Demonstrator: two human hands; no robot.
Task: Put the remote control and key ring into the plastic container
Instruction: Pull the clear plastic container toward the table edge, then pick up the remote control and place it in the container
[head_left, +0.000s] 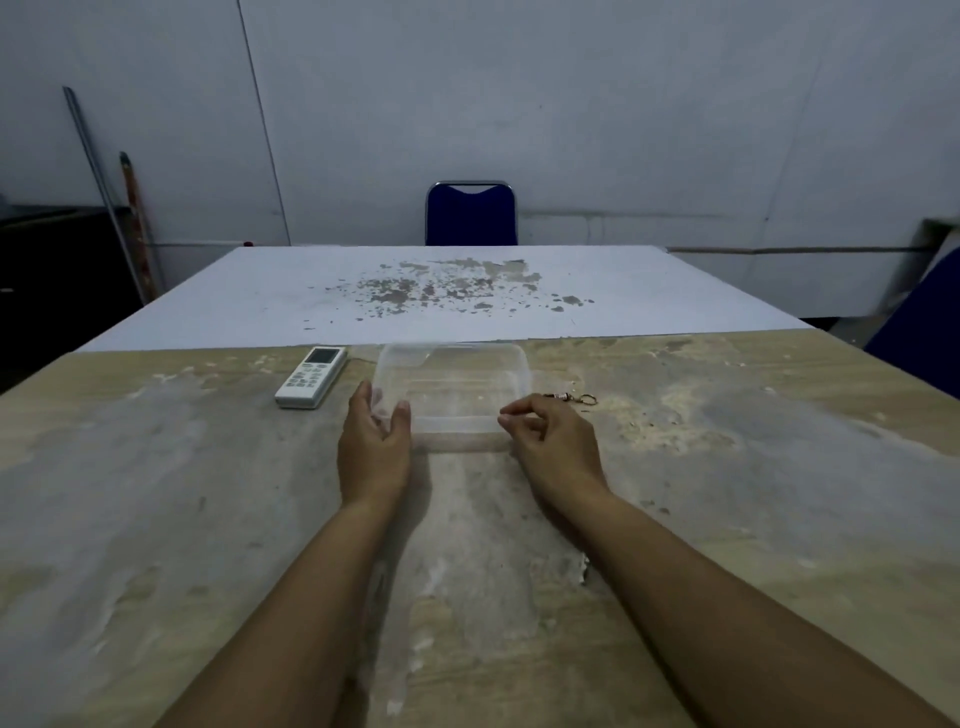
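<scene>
A clear plastic container (454, 384) sits on the worn wooden table (208, 493), with a transparent lid on it as far as I can tell. My left hand (375, 441) grips its near left corner, thumb and fingers around the edge. My right hand (553, 441) pinches the near right corner of the rim or lid. A white remote control (311, 376) lies face up just left of the container. A small key ring (571, 398) lies on the table right of the container, just beyond my right hand.
A white sheet (467, 291) with grey flaking patches covers the far half of the table. A blue chair (470, 213) stands behind it against the wall. Another blue chair (919, 332) shows at the right edge. Poles (104, 192) lean at the left wall.
</scene>
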